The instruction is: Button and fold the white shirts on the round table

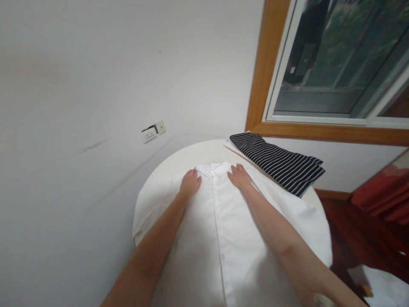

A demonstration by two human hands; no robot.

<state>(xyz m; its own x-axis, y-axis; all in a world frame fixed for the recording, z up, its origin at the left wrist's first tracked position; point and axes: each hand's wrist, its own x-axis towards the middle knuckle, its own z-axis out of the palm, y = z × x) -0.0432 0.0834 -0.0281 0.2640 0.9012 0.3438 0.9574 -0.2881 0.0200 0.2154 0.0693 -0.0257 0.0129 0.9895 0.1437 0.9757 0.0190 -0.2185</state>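
A white button-up shirt (230, 238) lies spread front-up over a round white table (179, 160), its collar at the far end. My left hand (190, 182) rests on the shirt just left of the collar, fingers curled down onto the cloth. My right hand (239, 176) lies flat on the shirt just right of the collar, fingers stretched toward the far edge. The button placket runs between my two forearms.
A folded black-and-white striped garment (281, 164) lies on the table's far right. A wall socket (152, 131) sits on the white wall behind. A wood-framed window (335, 64) is at upper right, dark red floor (358, 238) and a red object (383, 194) at right.
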